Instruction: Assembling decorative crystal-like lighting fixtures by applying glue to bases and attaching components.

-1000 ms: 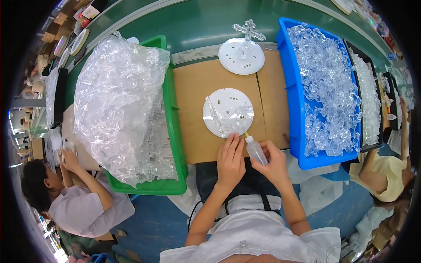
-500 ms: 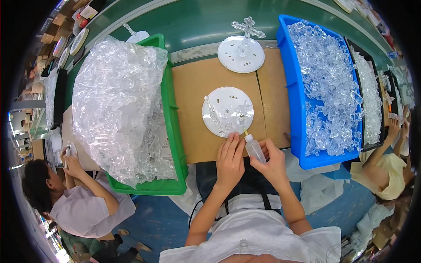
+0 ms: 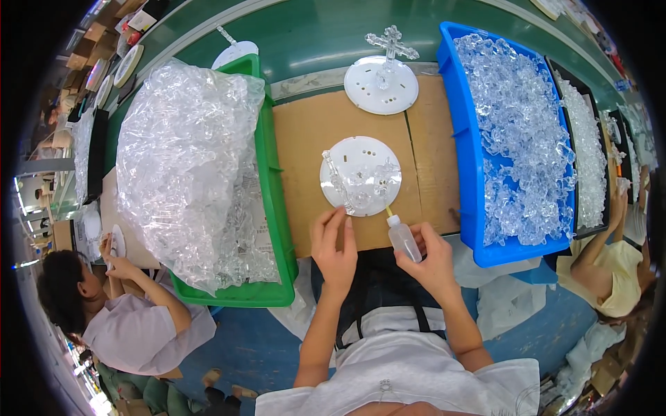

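Observation:
My right hand is closed around a small translucent squeeze bottle with a white cap. Its thin yellow nozzle points up at the lower rim of a round white plate lying on the cardboard. On that plate sit clear plastic parts: a long ornate stem along the left side and a small clear piece toward the right. My left hand holds nothing, with fingers apart and their tips close to the stem's lower end. Whether they touch it I cannot tell.
Beyond stands a second white plate bearing a clear cross. At left, a green bin holds a big plastic bag of clear parts. A blue bin of clear pieces is at right. Co-workers sit on both sides.
My left hand has moved left, from beside the nozzle to the stem's lower end, and its fingers have spread. The right hand and bottle barely moved. A plate behind the green bin has shifted right.

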A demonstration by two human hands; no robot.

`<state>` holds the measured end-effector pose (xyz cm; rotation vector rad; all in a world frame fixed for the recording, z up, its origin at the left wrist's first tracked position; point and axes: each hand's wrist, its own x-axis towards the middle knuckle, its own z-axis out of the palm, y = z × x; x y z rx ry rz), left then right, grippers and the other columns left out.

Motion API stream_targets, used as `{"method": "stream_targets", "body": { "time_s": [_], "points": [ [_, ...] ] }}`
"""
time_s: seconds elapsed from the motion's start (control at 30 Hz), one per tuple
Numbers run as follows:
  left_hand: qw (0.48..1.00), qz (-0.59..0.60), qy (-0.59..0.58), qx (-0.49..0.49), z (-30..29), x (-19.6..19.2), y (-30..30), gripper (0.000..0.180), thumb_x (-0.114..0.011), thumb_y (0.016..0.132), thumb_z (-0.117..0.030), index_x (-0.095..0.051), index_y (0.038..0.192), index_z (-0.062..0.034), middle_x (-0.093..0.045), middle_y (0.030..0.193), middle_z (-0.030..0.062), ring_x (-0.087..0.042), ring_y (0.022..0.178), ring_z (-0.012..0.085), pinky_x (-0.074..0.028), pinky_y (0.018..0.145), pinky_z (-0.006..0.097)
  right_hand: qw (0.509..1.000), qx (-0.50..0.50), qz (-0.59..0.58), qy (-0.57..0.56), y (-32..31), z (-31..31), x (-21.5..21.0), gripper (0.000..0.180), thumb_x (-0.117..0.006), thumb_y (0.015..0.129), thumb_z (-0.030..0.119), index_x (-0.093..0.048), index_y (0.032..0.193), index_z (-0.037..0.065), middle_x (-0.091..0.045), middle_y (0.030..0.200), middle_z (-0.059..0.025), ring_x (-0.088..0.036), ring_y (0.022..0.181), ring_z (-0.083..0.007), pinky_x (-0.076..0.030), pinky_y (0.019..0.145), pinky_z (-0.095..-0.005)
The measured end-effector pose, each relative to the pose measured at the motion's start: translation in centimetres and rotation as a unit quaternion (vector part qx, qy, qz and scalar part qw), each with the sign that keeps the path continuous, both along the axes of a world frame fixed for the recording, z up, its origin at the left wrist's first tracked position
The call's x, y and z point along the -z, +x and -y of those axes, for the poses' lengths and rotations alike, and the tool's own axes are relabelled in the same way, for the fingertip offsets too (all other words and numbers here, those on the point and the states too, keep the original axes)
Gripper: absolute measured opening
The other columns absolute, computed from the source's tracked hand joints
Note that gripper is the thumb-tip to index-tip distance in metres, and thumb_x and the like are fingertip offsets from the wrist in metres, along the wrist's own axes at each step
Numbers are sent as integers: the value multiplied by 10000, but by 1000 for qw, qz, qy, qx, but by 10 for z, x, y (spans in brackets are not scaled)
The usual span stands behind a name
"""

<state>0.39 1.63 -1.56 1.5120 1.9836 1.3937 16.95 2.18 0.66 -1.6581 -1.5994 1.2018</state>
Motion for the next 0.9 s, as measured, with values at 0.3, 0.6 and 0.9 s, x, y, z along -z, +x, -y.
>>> {"method": "stream_targets", "body": {
  "time_s": [0.3,0.6,0.9],
  "points": [
    [977,-174,-49,116,-7,2,35,520,-587,781,16,-499,1288,-61,-534,557,82,-484,412,229,-388,410,321,996,34,-63,49,14,5,-1,368,-726,662,115,-563,981,31,-628,815,-69,-599,695,-147,-475,623,-260],
    [947,-246,-155,133,-15,1,40,554,-571,819,-84,-409,1348,-56,-556,562,107,-526,423,286,-415,409,373,996,34,-64,53,21,3,7,375,-725,655,113,-566,984,31,-626,819,-64,-597,699,-146,-470,617,-258],
    [998,-53,32,5,-2,12,12,381,-668,797,-23,-587,1169,-2,-498,552,-28,-385,467,7,-300,426,178,998,-18,-57,3,12,-1,1,352,-710,662,112,-575,976,25,-620,797,-68,-592,692,-141,-472,632,-263]
  ]
}}
